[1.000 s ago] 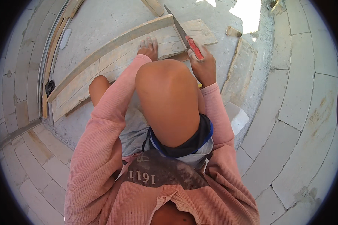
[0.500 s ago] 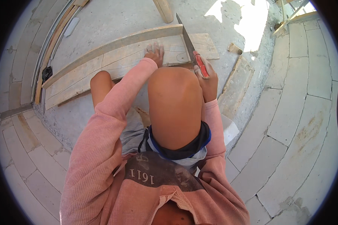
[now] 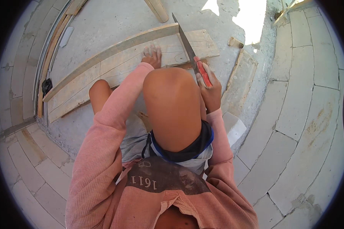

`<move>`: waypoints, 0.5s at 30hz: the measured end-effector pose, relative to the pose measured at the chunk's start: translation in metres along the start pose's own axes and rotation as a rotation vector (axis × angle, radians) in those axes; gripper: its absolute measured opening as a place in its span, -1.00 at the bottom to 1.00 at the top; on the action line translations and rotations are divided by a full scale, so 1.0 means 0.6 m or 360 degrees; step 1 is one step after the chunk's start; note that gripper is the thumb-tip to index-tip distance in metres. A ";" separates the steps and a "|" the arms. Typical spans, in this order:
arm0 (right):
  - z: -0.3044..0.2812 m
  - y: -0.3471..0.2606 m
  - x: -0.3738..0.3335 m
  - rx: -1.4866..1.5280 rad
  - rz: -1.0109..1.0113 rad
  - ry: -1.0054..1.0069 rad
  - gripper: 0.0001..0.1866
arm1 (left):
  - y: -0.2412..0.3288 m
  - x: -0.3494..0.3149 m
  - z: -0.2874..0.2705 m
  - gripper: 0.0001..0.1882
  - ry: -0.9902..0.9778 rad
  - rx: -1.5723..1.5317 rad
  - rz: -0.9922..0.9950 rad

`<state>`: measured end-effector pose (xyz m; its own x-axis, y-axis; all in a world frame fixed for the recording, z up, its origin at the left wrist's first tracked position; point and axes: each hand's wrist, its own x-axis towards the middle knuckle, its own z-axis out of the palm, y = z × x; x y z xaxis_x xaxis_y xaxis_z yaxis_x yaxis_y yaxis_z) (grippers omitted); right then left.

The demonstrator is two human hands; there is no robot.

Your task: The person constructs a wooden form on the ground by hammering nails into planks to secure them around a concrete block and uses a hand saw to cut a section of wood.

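Note:
In my right hand (image 3: pixel 211 87) is the red handle of a handsaw (image 3: pixel 186 41), fingers wrapped round it. The dark blade points away from me and crosses the boards near their right end. Its tip reaches past the end of a narrow plank (image 3: pixel 112 49) standing on edge. That plank runs along the far side of a wide, flat wooden board (image 3: pixel 78 89) marked with dark lines. My left hand (image 3: pixel 152 56) lies on the wide board with fingers spread, left of the saw. My raised knee hides part of the board's near edge.
A wooden post (image 3: pixel 156 10) stands beyond the planks. To the right lie a short offcut (image 3: pixel 235 42), a weathered board (image 3: pixel 240 78) and a pale block (image 3: pixel 234 128). Pale block walls (image 3: pixel 307 72) rise on both sides. A black bundle (image 3: pixel 47 87) sits at the left.
My right hand has drawn the saw slightly back toward me. My left hand stays on the board. The whole view has shifted a little.

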<state>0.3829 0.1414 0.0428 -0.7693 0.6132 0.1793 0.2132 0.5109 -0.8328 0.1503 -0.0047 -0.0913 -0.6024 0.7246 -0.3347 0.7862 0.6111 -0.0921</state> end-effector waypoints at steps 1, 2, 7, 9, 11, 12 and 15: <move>-0.018 -0.009 -0.046 -0.0054 -0.0065 -0.0009 -0.54 | -0.020 0.007 -0.009 0.14 0.0023 0.0013 -0.0037; -0.051 -0.018 -0.110 -0.0134 -0.0106 -0.0014 -0.51 | -0.015 0.004 -0.011 0.09 0.0032 -0.0003 -0.0019; -0.116 -0.079 -0.178 -0.0199 0.0107 -0.0119 -0.48 | -0.007 -0.004 0.029 -0.05 0.0120 0.0150 -0.0055; -0.060 -0.058 -0.082 0.0011 -0.0005 -0.0049 -0.53 | -0.028 -0.002 0.031 -0.10 0.0106 0.0144 -0.0102; -0.013 -0.029 -0.004 -0.0007 -0.0033 0.0005 -0.56 | 0.012 0.013 0.023 -0.10 0.0091 0.0093 -0.0013; 0.012 -0.018 0.008 0.0006 -0.0076 0.0011 -0.56 | 0.008 0.011 0.016 -0.10 0.0069 0.0061 -0.0032; -0.016 -0.013 -0.052 0.0090 0.0144 0.0024 -0.53 | 0.008 -0.007 -0.015 -0.10 0.0001 0.0008 0.0048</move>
<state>0.4110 0.1241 0.0488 -0.7392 0.6646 0.1093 0.2468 0.4183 -0.8742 0.1556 -0.0020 -0.0820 -0.5783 0.7430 -0.3370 0.8048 0.5871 -0.0867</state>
